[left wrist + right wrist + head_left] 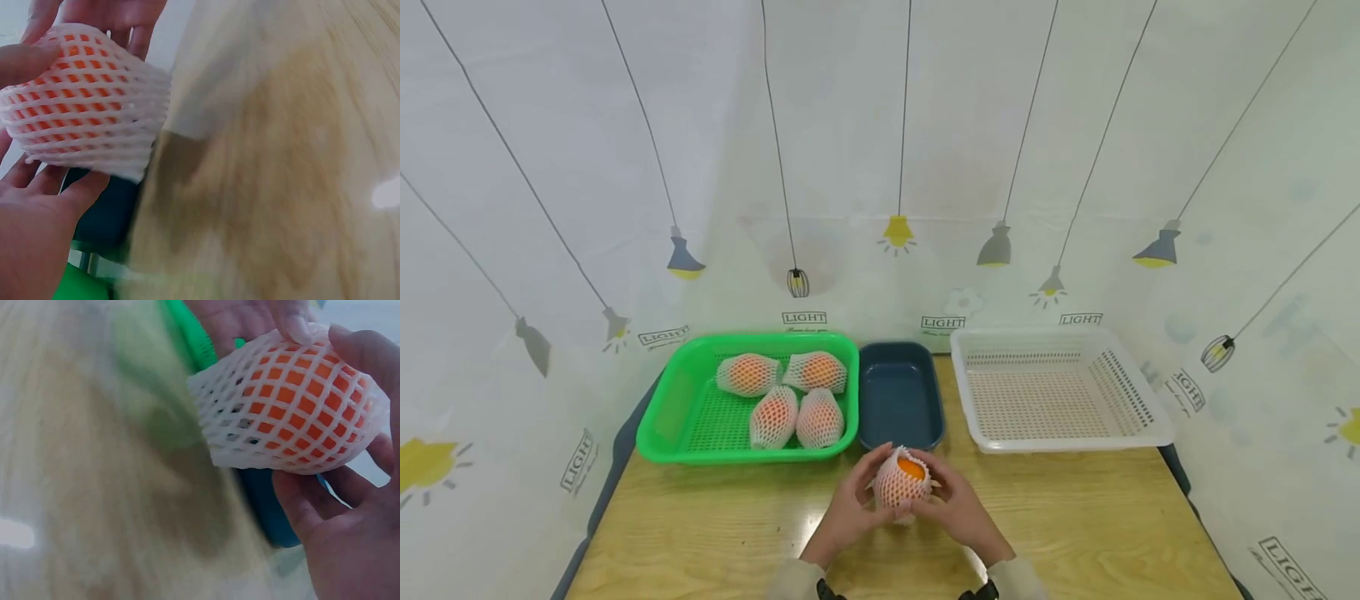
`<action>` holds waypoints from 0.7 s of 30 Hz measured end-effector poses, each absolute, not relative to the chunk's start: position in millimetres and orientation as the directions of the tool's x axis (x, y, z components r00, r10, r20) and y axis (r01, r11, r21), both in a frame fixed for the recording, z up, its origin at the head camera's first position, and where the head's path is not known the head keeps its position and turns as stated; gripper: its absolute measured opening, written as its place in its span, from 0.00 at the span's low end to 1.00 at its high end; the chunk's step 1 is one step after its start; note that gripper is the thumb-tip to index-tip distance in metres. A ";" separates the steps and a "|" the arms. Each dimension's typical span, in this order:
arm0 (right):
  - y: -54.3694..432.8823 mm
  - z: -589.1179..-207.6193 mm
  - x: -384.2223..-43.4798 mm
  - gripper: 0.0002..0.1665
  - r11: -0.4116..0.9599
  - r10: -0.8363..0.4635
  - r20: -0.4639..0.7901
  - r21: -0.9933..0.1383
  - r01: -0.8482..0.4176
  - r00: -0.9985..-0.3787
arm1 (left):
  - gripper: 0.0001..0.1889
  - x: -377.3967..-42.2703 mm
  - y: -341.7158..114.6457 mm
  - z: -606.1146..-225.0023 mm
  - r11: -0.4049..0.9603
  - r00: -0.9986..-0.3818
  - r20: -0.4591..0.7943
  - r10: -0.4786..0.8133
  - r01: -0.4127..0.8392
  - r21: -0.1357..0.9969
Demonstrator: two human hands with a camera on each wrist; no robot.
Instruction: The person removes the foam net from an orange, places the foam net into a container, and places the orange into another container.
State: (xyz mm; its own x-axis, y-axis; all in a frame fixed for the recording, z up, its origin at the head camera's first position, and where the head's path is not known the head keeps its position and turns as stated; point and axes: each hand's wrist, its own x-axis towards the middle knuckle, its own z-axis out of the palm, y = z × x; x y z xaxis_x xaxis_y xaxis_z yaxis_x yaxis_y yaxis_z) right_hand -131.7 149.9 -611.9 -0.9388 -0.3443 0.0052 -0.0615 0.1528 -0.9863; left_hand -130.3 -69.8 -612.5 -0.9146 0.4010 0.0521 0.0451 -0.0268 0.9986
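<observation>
1. Nearest, at the bottom of the head view, two pale sleeves with dark wrist straps come in over the wooden table, about midway between its left and right edges.
2. The left hand slants in from the lower left, its fingers curved around the left side of an orange fruit and its thumb on the side nearer the person.
3. The right hand mirrors it from the lower right, fingers bent around the right side. The two thumbs nearly meet on the near face of the fruit.
4. The fruit sits between both sets of fingers, wrapped in a white foam net. The net gapes at the top, baring a smooth orange patch; its other end narrows toward the person. In the wrist views, fingers also support the fruit from beneath.
5. Just beyond the hands, a dark blue dish stands near the middle of the table's far edge.
6. Left of the dish, toward the table's far left corner, is a green basket. Four netted fruits lie in its right part, two behind and two in front.
7. Right of the dish, toward the far right corner, stands a white basket with slotted sides.
8. Farthest back hangs a pale backdrop printed with hanging lamps and the word "LIGHT".
</observation>
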 end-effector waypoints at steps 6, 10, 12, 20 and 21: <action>145.2 -625.7 -122.5 0.42 0.257 -0.286 0.000 -0.964 -0.076 -0.958 | 0.44 -128.7 -73.9 -627.0 0.034 -0.890 -0.001 0.455 0.016 0.999; 144.0 -634.3 -116.7 0.40 0.285 -0.267 0.034 -0.952 -0.113 -0.963 | 0.39 -126.7 -73.3 -635.0 0.022 -0.894 -0.008 0.449 0.002 1.000; 143.6 -635.5 -115.1 0.39 0.287 -0.268 0.052 -0.949 -0.131 -0.962 | 0.38 -125.1 -73.5 -637.3 0.042 -0.902 -0.007 0.431 0.013 0.999; 142.7 -632.7 -114.3 0.35 0.264 -0.255 0.110 -0.948 -0.179 -0.961 | 0.37 -126.1 -74.9 -637.6 0.079 -0.918 0.014 0.397 0.050 0.996; 142.5 -632.7 -114.2 0.32 0.262 -0.245 0.117 -0.948 -0.182 -0.962 | 0.35 -126.2 -74.6 -636.8 0.081 -0.918 0.013 0.395 0.049 0.996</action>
State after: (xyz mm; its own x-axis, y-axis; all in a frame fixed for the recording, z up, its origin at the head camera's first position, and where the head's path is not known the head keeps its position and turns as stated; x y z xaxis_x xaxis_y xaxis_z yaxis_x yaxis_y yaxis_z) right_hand -114.2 142.5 -632.7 -0.9624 -0.2451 0.1168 -0.1819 0.2624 -0.9477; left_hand -126.2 -74.6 -636.8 -0.9185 0.3952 0.0130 0.0487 0.0806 0.9956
